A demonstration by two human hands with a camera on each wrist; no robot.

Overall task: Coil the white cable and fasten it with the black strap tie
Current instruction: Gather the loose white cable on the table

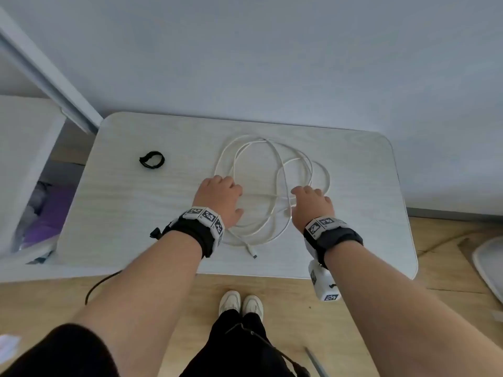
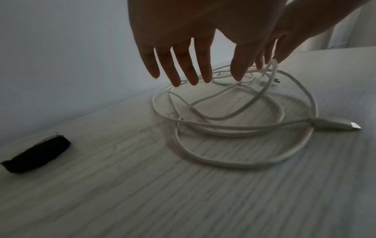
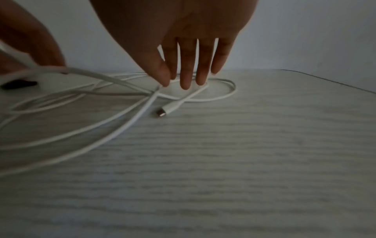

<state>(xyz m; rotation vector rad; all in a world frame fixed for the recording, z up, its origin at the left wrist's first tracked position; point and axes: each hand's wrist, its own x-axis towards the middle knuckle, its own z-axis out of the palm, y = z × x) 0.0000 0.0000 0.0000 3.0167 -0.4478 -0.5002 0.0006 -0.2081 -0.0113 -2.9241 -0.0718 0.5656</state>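
The white cable (image 1: 282, 172) lies in loose, overlapping loops on the middle of the pale table (image 1: 130, 213). One plug (image 1: 252, 253) points toward the near edge, and the other plug (image 3: 161, 112) lies under my right palm. My right hand (image 1: 310, 202) pinches one strand between thumb and forefinger (image 3: 165, 80) and lifts it slightly. With straight, spread fingers, my left hand (image 1: 217, 194) hovers over the loops' left side, its fingertips (image 2: 206, 77) just above the cable (image 2: 234, 128). The black strap tie (image 1: 152, 159), curled in a ring, rests on the table left of the cable, apart from both hands.
The table's far edge meets a plain wall (image 1: 272, 63). A white shelf unit (image 1: 24, 159) stands to the left. Wooden floor (image 1: 449, 268) lies in front and to the right, with a white object (image 1: 490, 265) at the right edge and a dark cord (image 1: 98, 284) near the table's front left.
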